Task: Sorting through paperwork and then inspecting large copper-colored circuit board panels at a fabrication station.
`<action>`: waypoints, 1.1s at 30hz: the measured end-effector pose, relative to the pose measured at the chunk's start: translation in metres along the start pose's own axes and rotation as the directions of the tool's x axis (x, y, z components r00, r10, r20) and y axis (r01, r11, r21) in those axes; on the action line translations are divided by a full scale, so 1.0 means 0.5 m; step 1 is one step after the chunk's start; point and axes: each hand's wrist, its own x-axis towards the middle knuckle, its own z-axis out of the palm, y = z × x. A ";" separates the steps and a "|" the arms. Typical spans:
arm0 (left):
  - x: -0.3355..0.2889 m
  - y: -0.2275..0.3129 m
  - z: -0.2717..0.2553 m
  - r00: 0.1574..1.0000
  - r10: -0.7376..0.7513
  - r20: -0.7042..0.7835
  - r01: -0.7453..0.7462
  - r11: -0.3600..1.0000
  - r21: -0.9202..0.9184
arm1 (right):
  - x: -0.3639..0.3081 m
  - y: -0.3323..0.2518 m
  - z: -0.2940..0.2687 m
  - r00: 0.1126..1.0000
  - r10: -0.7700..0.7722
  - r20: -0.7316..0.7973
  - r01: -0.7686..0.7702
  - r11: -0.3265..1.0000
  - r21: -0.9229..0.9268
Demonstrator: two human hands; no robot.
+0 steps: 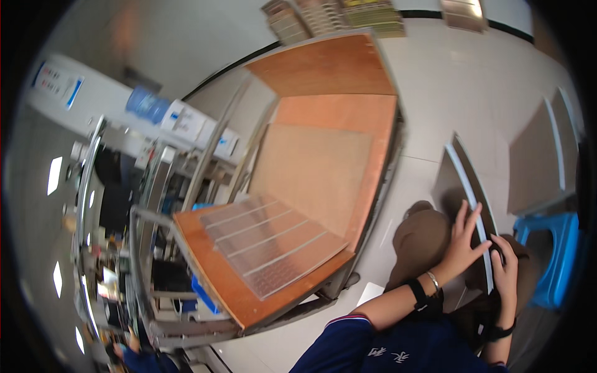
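Looking down in the head view, we have a dark panel (464, 177) with a pale strip along it standing tilted at our knees (423, 239). Our left hand (463, 239) is spread, its fingertips touching the panel near the strip. Our right hand (506, 267) bends its fingers at the panel's right side; we cannot tell whether it grips. Just beyond, to our right, more panels (533, 165) stand by a blue stool (550, 248). On our left, a metal-framed cart (186, 332) bears orange-brown boards (323, 65), with a clear striped sheet (273, 245) lying at its near end.
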 end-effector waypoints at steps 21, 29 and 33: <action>0.003 -0.008 -0.025 1.000 -0.010 -0.019 0.012 0.993 0.115 | 0.020 -0.023 0.009 1.000 0.010 -0.016 -0.009 1.000 0.012; 0.006 -0.004 -0.027 1.000 -0.015 0.014 0.013 0.993 0.116 | 0.022 -0.032 0.000 0.999 -0.006 0.032 0.007 1.000 -0.020; 0.006 0.000 -0.029 0.999 -0.031 0.022 0.028 0.995 0.100 | 0.024 -0.033 -0.002 0.999 -0.014 0.032 0.016 0.998 -0.054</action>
